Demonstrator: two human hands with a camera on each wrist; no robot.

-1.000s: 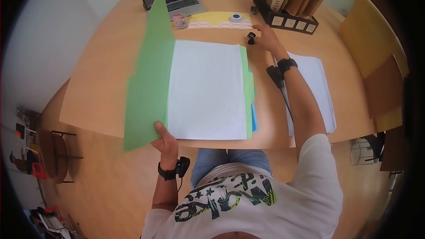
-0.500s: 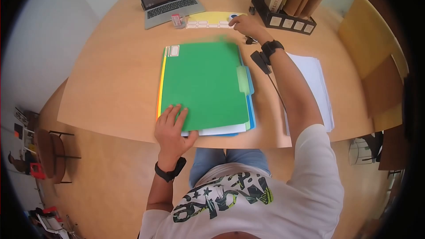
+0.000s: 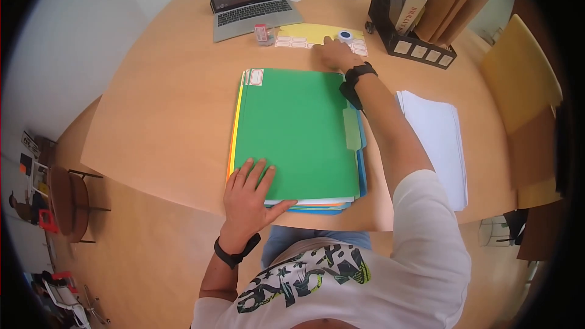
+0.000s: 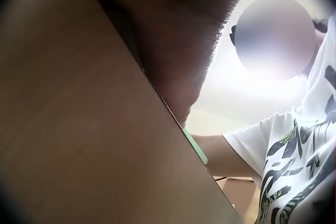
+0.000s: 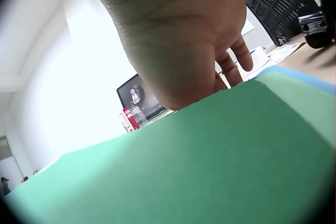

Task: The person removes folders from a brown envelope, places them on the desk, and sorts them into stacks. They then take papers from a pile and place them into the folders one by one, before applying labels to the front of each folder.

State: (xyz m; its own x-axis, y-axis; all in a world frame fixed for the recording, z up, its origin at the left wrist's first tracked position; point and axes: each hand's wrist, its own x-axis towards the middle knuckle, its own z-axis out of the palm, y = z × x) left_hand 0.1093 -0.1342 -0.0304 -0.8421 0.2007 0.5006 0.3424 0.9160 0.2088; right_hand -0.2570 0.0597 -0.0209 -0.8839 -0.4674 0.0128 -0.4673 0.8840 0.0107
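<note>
A stack of coloured folders lies on the desk with a green folder [image 3: 298, 134] on top, closed. Small red-bordered labels [image 3: 256, 77] show at its upper left corner. My left hand [image 3: 248, 192] rests on the folder's lower left corner, fingers spread and thumb along the front edge. Beyond the stack, my right hand [image 3: 339, 55] is over a yellow-backed label sheet [image 3: 291, 42], fingertips right at its printed labels. In the right wrist view its fingers [image 5: 242, 55] reach down past the folder's edge. A round white item with a dark centre [image 3: 345, 35] sits beside them on the sheet.
A laptop [image 3: 253, 9] and a clear box with a red-and-white pack [image 3: 264, 34] stand at the back left. A black file holder [image 3: 420, 50] with books is at the back right. White papers [image 3: 436, 146] lie under the right arm's outer side.
The green folder was held open by the left hand over white paper and is now closed, with that hand flat on it. My right hand has moved from beside a black item to the label sheet.
</note>
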